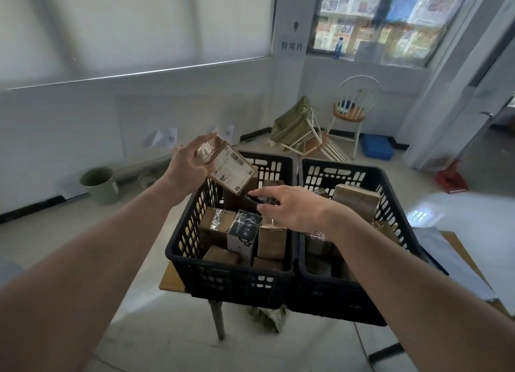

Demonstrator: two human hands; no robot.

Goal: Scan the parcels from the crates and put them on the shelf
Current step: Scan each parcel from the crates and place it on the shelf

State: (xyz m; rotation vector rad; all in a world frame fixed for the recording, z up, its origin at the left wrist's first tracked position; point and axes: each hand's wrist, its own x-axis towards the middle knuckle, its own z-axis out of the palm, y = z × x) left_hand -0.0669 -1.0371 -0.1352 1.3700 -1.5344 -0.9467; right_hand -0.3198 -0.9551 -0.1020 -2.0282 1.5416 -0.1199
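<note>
- Head view: scanner (257,200) mostly hidden under right hand (292,207), fingers curled round it; only a dark front end shows, aimed toward parcel
- Left hand (189,165) grasps parcel (228,167) by its far end, above left crate (231,277)
- Parcel tilted; long axis runs upper left to lower right, label faces camera
- Right crate (342,291) touches left crate, both on table (171,281); more boxes inside
- Chairs (354,112) beyond, blurred

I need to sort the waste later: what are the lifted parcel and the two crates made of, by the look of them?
The parcel in the left hand looks like brown cardboard, matte, with glossy clear tape and a white paper label. The left crate and right crate look like black moulded plastic, judging by their slotted walls and slight sheen.
</note>
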